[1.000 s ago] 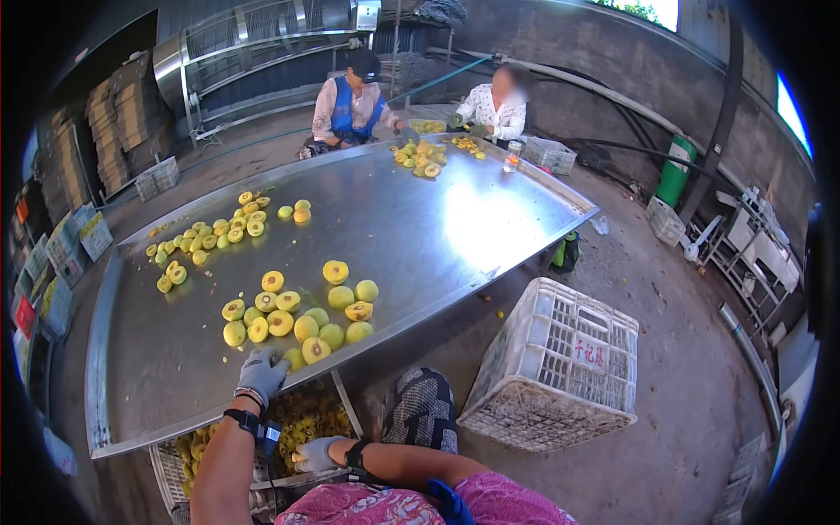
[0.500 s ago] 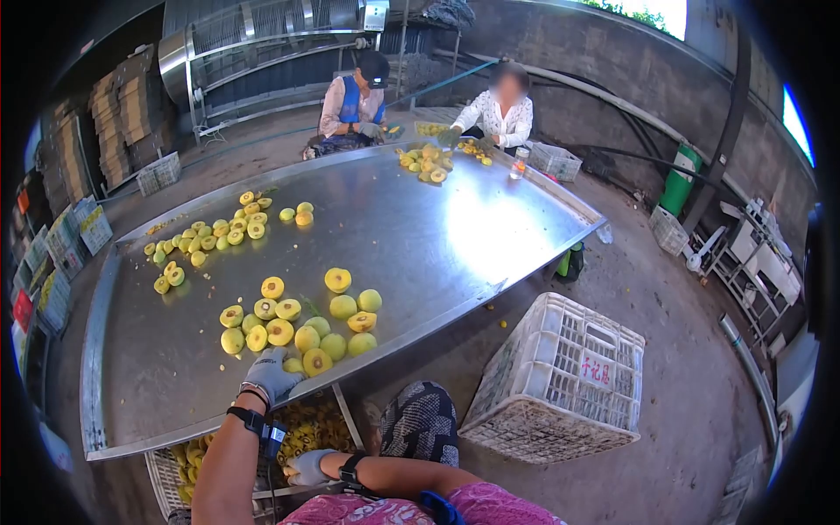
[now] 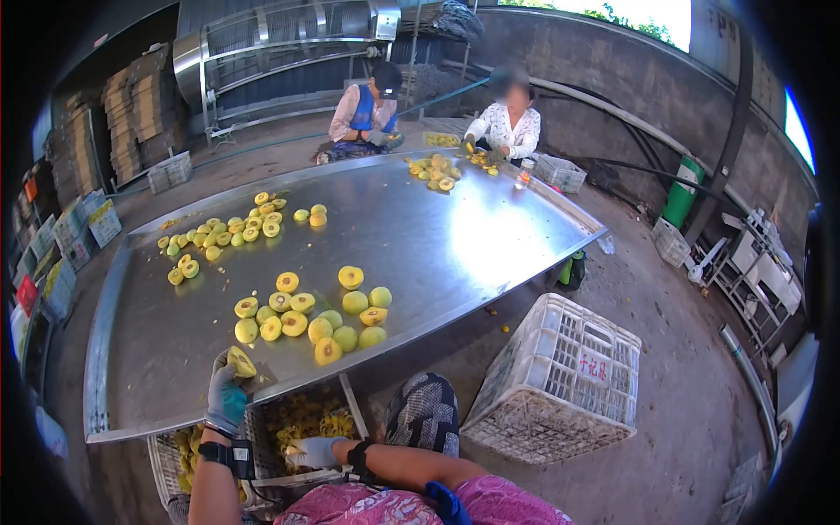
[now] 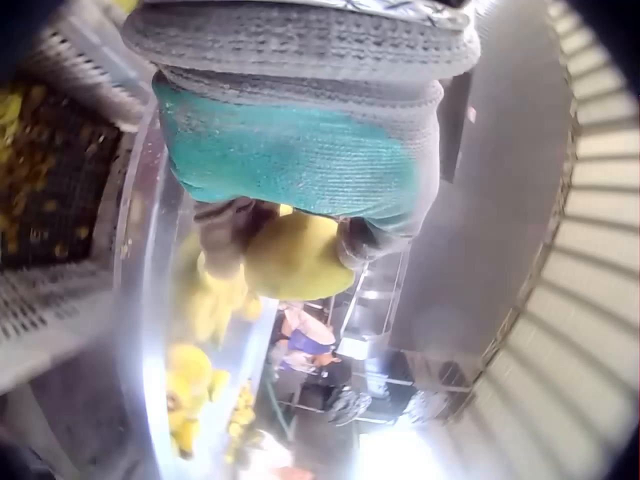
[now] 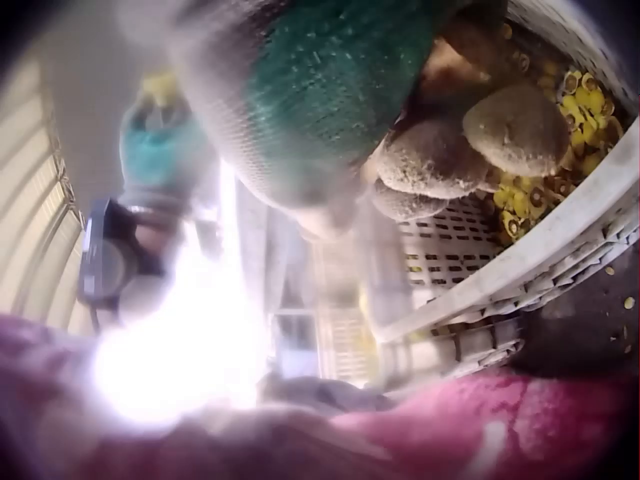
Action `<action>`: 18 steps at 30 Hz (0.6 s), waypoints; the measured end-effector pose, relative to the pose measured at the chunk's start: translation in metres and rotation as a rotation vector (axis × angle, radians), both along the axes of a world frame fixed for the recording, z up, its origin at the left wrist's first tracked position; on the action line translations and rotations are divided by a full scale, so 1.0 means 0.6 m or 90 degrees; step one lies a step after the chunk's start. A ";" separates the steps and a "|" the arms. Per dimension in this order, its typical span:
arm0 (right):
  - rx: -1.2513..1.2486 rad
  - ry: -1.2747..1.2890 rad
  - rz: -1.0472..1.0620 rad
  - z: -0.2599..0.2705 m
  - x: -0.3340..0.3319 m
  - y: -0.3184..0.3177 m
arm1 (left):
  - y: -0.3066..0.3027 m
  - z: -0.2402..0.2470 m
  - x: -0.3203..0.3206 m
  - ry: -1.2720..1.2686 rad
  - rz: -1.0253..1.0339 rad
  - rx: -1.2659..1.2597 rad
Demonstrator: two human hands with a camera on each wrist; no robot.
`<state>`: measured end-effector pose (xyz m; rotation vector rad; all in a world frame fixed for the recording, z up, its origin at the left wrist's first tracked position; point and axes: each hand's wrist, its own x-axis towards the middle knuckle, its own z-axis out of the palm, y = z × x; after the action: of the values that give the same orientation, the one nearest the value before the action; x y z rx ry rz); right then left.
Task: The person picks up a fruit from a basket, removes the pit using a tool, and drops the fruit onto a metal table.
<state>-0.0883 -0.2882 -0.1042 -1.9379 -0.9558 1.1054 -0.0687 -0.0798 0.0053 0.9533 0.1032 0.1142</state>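
Note:
My left hand (image 3: pixel 229 394), in a grey glove with a teal palm, holds a yellow-green peach half (image 3: pixel 241 361) over the near edge of the metal table. In the left wrist view, thumb and fingers grip the sides of the peach half (image 4: pixel 300 257). Lower down, my gloved right hand (image 3: pixel 312 451) is over a crate (image 3: pixel 357 405) of yellow scraps (image 3: pixel 306 420). In the right wrist view its fingers (image 5: pixel 515 130) are curled; I cannot tell what they hold. Several peach halves (image 3: pixel 293 324) lie beyond my left hand on the table (image 3: pixel 175 350).
More peach halves (image 3: pixel 232 227) form a heap at the far left and another heap (image 3: pixel 433 171) at the back. Two people (image 3: pixel 363 114) work across the table near a bottle (image 3: pixel 525 173). An upturned white crate (image 3: pixel 560 385) stands on the floor to my right.
My left hand has reached to the near peaches, taken a peach half and drawn back left toward me, turning its palm up. My right hand stays low over the crate.

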 end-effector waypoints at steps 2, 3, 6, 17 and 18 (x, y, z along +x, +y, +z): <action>-0.002 0.111 -0.021 0.085 -0.009 -0.021 | -0.029 0.026 -0.052 -0.029 0.005 -0.064; 0.031 0.143 -0.018 0.089 -0.008 -0.022 | -0.020 0.013 -0.061 -0.066 -0.038 -0.165; 0.128 0.058 -0.103 0.081 0.001 -0.010 | -0.009 -0.022 -0.093 -0.100 0.070 -0.163; 0.266 0.128 -0.223 0.228 -0.027 0.037 | -0.024 -0.012 -0.122 -0.145 0.055 -0.391; 0.243 0.170 -0.225 0.239 -0.029 0.034 | -0.024 -0.014 -0.124 -0.148 0.056 -0.391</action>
<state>-0.1059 -0.2676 0.0394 -1.5272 -0.5960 0.8737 -0.1429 -0.0941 -0.0029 0.3184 -0.0358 0.2570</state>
